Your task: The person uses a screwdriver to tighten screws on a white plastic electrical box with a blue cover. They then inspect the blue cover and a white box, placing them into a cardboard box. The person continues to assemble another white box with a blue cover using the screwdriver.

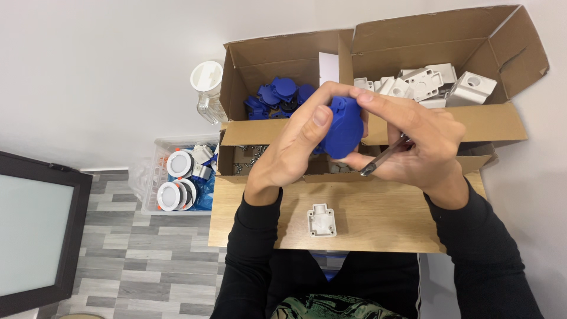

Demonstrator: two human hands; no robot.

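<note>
My left hand point(292, 147) and my right hand point(413, 142) together hold a blue plastic part point(341, 127) above the wooden table point(378, 215). The left thumb presses on its face. My right hand also carries a thin metal tool point(381, 159), its tip pointing down and left. Lower on the table, between my forearms, lies a white plastic housing point(322, 220), untouched. Behind my hands, a cardboard box point(266, 59) holds several blue parts point(277, 94), and a second cardboard box point(502, 115) holds several white housings point(437, 82).
A low cardboard box point(227, 153) with small metal pieces sits under my hands. Left of the table, a clear plastic bin point(156, 177) on the floor holds round white fittings point(178, 164). A glass jar with a white lid point(207, 80) stands by the wall. A dark-framed panel point(35, 224) lies at the left.
</note>
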